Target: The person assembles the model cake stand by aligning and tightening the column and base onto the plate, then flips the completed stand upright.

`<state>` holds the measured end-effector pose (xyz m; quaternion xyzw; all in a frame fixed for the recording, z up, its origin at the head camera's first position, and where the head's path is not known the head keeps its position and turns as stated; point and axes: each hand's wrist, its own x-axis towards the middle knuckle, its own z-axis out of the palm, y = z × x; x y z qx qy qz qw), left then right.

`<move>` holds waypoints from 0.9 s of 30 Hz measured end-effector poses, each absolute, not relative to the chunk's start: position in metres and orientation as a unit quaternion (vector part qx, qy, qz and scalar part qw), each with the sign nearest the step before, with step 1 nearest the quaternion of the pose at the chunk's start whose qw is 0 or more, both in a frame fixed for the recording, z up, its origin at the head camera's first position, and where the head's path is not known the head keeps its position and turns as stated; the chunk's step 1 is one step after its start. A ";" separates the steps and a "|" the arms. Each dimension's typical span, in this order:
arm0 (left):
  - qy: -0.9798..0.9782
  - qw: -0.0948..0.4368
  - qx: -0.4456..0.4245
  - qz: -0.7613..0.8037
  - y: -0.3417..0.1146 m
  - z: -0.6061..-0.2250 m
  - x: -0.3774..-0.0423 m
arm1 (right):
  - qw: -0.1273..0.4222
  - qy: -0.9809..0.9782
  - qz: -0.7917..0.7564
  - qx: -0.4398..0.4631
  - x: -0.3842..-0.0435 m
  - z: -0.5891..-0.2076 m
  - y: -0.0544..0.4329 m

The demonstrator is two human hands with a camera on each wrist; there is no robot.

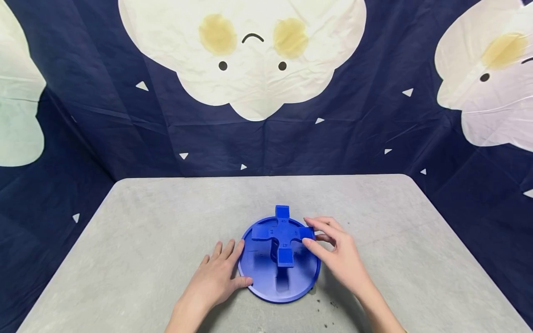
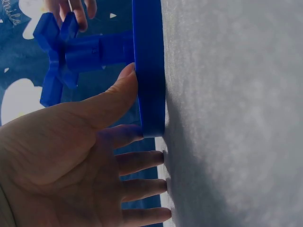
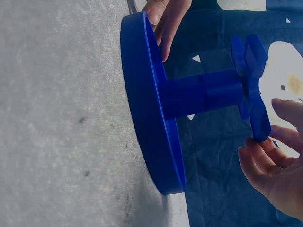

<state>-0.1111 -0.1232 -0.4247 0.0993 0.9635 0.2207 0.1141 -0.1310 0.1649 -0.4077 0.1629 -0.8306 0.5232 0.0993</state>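
A blue round base [image 1: 262, 282] with a raised rim lies on the table, a thick post [image 3: 201, 97] rising from its middle. Topping the post is a blue cross-shaped handle [image 1: 283, 233], its four arms bearing small embossed marks. My right hand [image 1: 339, 252] holds the tip of the handle's right arm, thumb on the near side and index finger on the far side. On the left of the base, my left hand [image 1: 214, 277] rests with fingers spread; its thumb [image 2: 116, 92] lies over the rim and the other fingertips reach down to the tabletop.
The grey tabletop [image 1: 166, 222] has rounded far corners and a few dark specks near the base. Behind and beside it hangs a navy cloth [image 1: 258, 143] printed with white clouds and small triangles.
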 end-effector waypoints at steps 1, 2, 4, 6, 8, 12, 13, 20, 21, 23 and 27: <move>0.963 0.114 0.099 0.221 -0.123 -0.425 -0.111 | 0.102 -0.836 0.513 0.164 -0.131 -0.407 0.165; 0.963 0.114 0.099 0.222 -0.123 -0.425 -0.111 | 0.105 -0.842 0.502 0.165 -0.131 -0.407 0.164; 0.963 0.113 0.099 0.223 -0.124 -0.425 -0.111 | 0.110 -0.853 0.481 0.172 -0.130 -0.406 0.164; 0.963 0.113 0.100 0.223 -0.124 -0.425 -0.111 | 0.116 -0.860 0.462 0.182 -0.129 -0.405 0.163; 0.963 0.111 0.101 0.223 -0.124 -0.425 -0.111 | 0.121 -0.863 0.451 0.193 -0.128 -0.405 0.162; 0.963 0.110 0.102 0.223 -0.124 -0.425 -0.110 | 0.129 -0.866 0.436 0.207 -0.123 -0.402 0.159; 0.963 0.111 0.102 0.223 -0.124 -0.425 -0.110 | 0.130 -0.865 0.437 0.210 -0.122 -0.402 0.159; 0.962 0.108 0.104 0.227 -0.125 -0.425 -0.110 | 0.137 -0.855 0.437 0.244 -0.117 -0.396 0.155; 0.962 0.107 0.104 0.227 -0.125 -0.425 -0.110 | 0.139 -0.853 0.438 0.247 -0.117 -0.396 0.154; 0.963 0.106 0.104 0.227 -0.124 -0.425 -0.110 | 0.146 -0.848 0.446 0.247 -0.117 -0.395 0.154; 0.963 0.107 0.103 0.226 -0.124 -0.425 -0.110 | 0.198 -0.835 0.459 0.229 -0.119 -0.395 0.154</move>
